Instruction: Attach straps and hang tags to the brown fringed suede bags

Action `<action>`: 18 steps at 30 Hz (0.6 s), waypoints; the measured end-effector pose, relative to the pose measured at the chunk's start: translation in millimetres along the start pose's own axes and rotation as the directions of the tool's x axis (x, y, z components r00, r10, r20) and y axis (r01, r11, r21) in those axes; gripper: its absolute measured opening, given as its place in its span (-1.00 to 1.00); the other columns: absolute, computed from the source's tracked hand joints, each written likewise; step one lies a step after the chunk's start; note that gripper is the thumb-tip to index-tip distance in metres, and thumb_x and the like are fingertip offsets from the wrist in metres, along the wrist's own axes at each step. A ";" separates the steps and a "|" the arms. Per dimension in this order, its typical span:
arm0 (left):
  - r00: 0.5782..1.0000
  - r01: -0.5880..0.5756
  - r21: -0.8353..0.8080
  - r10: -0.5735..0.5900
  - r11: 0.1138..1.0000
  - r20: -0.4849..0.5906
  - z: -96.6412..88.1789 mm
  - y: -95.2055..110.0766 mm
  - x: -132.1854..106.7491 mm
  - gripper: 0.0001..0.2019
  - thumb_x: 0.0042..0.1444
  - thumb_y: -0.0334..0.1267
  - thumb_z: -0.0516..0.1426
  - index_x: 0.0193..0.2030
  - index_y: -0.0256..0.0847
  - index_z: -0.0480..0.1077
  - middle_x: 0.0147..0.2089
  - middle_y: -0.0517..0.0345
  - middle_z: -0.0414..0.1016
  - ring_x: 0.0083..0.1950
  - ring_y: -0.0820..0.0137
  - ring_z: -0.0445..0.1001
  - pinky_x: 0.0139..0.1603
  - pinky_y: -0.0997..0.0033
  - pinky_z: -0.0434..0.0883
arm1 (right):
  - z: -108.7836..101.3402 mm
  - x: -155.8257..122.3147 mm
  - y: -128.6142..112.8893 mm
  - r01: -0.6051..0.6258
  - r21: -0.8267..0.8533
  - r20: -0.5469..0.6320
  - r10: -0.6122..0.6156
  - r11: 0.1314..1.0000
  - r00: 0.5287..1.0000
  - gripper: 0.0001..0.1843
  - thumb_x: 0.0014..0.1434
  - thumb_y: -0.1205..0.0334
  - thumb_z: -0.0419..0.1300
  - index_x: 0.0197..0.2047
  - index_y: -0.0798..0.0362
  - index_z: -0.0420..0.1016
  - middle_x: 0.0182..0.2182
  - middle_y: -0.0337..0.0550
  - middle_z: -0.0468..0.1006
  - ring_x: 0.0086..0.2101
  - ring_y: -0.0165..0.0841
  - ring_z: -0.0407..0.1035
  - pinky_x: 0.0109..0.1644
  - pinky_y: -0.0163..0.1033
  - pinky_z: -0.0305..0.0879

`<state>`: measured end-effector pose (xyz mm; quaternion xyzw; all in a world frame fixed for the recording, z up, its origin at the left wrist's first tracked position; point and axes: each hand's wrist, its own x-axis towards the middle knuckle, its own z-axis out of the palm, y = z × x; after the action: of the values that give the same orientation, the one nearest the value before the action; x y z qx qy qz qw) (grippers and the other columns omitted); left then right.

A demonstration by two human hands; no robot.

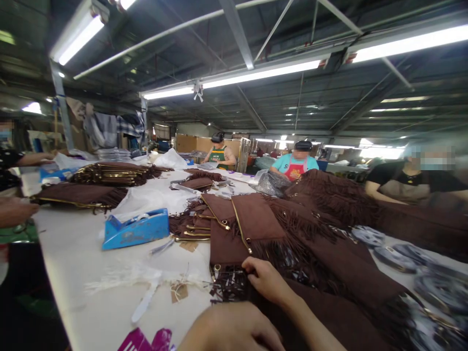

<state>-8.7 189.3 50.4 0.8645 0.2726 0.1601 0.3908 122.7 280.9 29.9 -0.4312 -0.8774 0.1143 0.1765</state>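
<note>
My right hand is closed in a pinch at the lower edge of a brown fringed pouch, where the fringe starts. A thin dark line runs from its fingertips toward a gold ring at the pouch's corner. My left hand is closer to me at the bottom edge, its back turned up and blurred; its fingers are hidden. More brown pouches with gold zippers and long fringe overlap just beyond. Beside the left hand lie a brown paper tag and a bundle of white strings.
A blue tape dispenser stands on the white table. Stacked pouches lie farther left. Coiled grey straps are on the right. A purple packet is at the front. Several co-workers surround the table; one's hand reaches in from the left.
</note>
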 end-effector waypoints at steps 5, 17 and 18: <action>0.718 0.425 0.122 -0.252 0.897 -0.649 -63.7 13.1 -81.8 -0.53 0.05 -0.46 -0.01 0.09 -0.18 0.45 0.14 0.06 0.51 0.18 0.26 0.41 0.22 0.29 0.30 | 5.7 -7.2 2.0 0.017 0.069 -0.042 -0.015 0.997 0.999 -0.55 -0.03 0.50 0.08 -0.08 -0.04 0.48 -0.26 -0.24 0.59 -0.19 -0.31 0.45 -0.10 -0.34 0.25; 0.460 0.819 0.333 -0.187 0.468 -0.868 -53.1 -75.6 -145.8 -0.80 0.23 -0.38 -0.09 -0.22 -0.17 0.35 -0.25 0.02 0.55 -0.17 0.20 0.52 -0.10 0.20 0.42 | -3.8 -13.8 -66.3 0.155 0.421 -0.085 -0.131 0.894 0.988 -0.79 0.10 0.39 0.01 -0.37 0.03 0.47 -0.52 -0.29 0.49 -0.45 -0.36 0.39 -0.32 -0.32 0.22; 0.439 0.819 0.321 -0.161 0.475 -0.884 -53.7 -76.0 -143.7 -0.79 0.25 -0.36 -0.11 -0.20 -0.16 0.34 -0.25 0.03 0.55 -0.19 0.22 0.52 -0.14 0.23 0.42 | -2.6 -15.2 -73.4 0.145 0.463 -0.056 -0.134 0.874 0.989 -0.79 0.09 0.39 0.02 -0.39 0.04 0.47 -0.56 -0.31 0.47 -0.48 -0.38 0.37 -0.37 -0.34 0.20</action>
<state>-176.3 176.7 17.8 0.6477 0.7129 0.2453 -0.1095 79.8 224.7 55.0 -0.3130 -0.8510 0.3040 0.2924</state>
